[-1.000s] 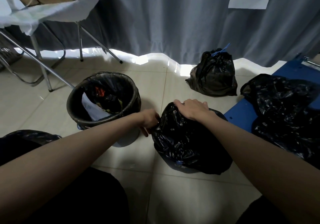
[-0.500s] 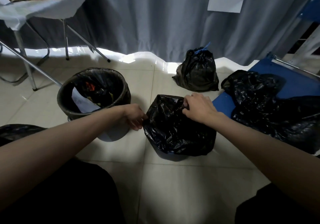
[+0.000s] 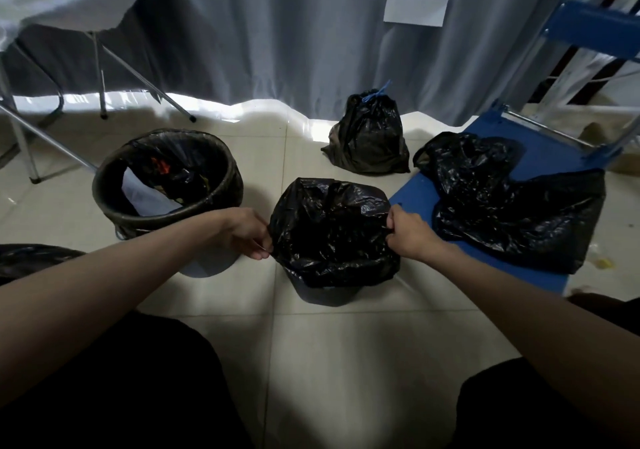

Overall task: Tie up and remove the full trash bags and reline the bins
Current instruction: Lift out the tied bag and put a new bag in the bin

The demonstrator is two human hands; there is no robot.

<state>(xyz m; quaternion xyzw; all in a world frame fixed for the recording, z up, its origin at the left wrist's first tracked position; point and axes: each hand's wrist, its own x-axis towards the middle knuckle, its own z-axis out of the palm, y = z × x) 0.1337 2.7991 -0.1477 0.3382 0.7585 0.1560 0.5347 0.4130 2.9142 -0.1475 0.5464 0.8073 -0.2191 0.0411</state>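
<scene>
I judge the black liner (image 3: pixel 332 230) thin, light, slippery and easily torn, best taken by its rim, which my left grip (image 3: pixel 247 232) and right grip (image 3: pixel 407 233) each pinch at opposite sides, glossy and crumpled, draped over the near bin (image 3: pixel 327 298) on the floor.
</scene>
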